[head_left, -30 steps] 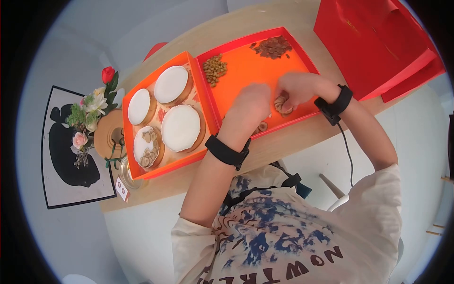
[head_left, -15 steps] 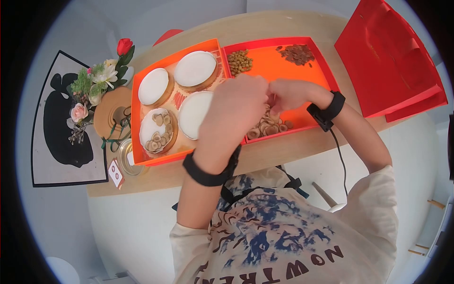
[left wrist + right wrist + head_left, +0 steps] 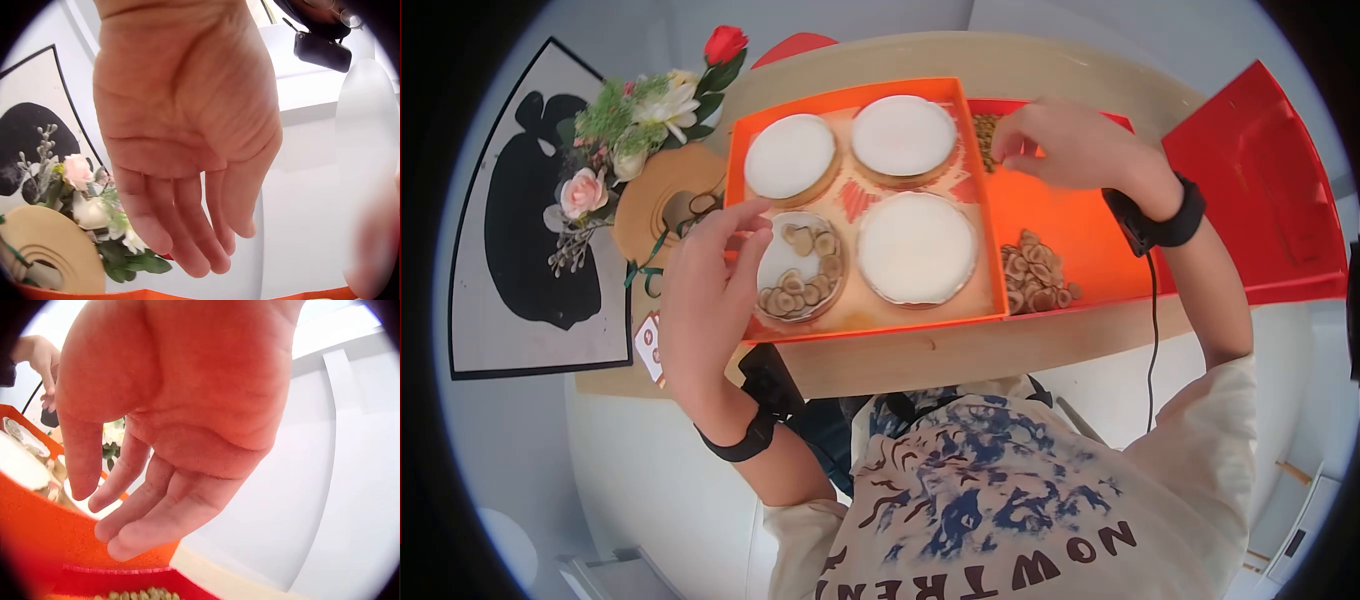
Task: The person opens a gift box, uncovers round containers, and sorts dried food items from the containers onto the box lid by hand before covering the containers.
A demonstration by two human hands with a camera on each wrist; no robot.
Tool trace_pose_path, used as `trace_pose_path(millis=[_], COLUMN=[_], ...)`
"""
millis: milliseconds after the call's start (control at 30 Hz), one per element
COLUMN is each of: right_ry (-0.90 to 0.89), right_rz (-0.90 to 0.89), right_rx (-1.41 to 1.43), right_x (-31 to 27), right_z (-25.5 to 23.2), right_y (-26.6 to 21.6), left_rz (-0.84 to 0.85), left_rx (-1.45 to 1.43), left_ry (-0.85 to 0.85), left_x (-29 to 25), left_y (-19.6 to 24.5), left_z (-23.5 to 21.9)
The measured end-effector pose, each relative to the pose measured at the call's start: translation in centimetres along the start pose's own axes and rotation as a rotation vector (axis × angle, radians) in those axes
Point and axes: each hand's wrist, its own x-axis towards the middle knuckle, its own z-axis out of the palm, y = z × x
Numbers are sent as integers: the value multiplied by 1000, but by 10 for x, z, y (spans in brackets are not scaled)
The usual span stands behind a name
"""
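Observation:
My left hand (image 3: 710, 285) hovers by the left edge of an orange box (image 3: 870, 325), next to a white-topped round disc (image 3: 780, 260) partly covered with beige-brown slices (image 3: 795, 297). Its fingers hang relaxed, and the left wrist view shows nothing in the palm. Over the red box with the orange floor (image 3: 1070, 215), my right hand (image 3: 1075, 145) is raised near a heap of small greenish-brown pellets (image 3: 986, 135). Loosely bent fingers (image 3: 147, 540) hold nothing in the right wrist view. A heap of the same slices (image 3: 1035, 275) lies in the red box's near corner.
Bare white-topped discs (image 3: 917, 248) fill the orange box's other places. Artificial flowers (image 3: 640, 120), a tan round board (image 3: 675, 190) and a black-framed picture (image 3: 530, 220) stand at left. A red bag (image 3: 1260, 200) is at right.
My hands have parted from over the slice heap. The left moved left to the slice-decorated disc; the right moved up toward the pellets. The head view has shifted.

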Motion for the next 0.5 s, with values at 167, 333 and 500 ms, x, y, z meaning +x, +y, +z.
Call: trace_pose_path(millis=[167,333,500], right_ry=[154,127,81], right_rz=[-128,-486,-701], right_rx=[-86,-77,-7], right_x=[29,63,97], right_z=[-14,17,33], right_y=[-58,-99,-129], left_rz=[24,-17,-4], left_rx=[39,86,203], left_ry=[-48,-166,-142], left_x=[-18,-24,-26], left_y=[-31,-42,-45], left_z=[-6,1,17])
